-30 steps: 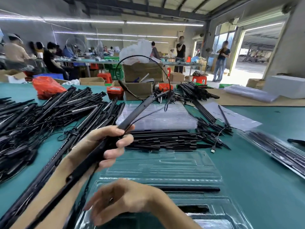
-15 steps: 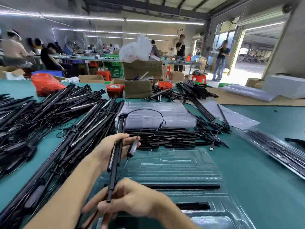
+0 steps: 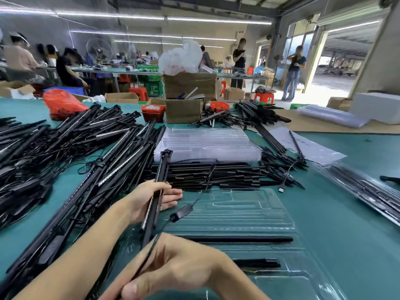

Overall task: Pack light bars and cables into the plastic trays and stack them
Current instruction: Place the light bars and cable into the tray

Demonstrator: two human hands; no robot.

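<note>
A black light bar [image 3: 162, 169] stands nearly upright above the clear plastic tray [image 3: 249, 211] in front of me. My left hand [image 3: 149, 198] grips the bar at its middle. My right hand [image 3: 173, 267] pinches the bar's lower end and its thin cable. The cable loops up over the pile and carries a small black inline box [image 3: 181, 212] hanging over the tray. Two black parts [image 3: 238, 239] lie in the tray's slots. A stack of empty clear trays [image 3: 207, 144] sits behind.
Heaps of black light bars [image 3: 71, 152] cover the green table to the left. Black stakes [image 3: 216, 174] lie between the tray and the tray stack. A filled tray [image 3: 368, 191] lies at the right. Cardboard boxes [image 3: 184, 109] stand at the back; people work beyond.
The bar swung from a diagonal tilt to nearly upright. My right hand came up and took its lower end. The cable loop dropped from high in the air onto the pile.
</note>
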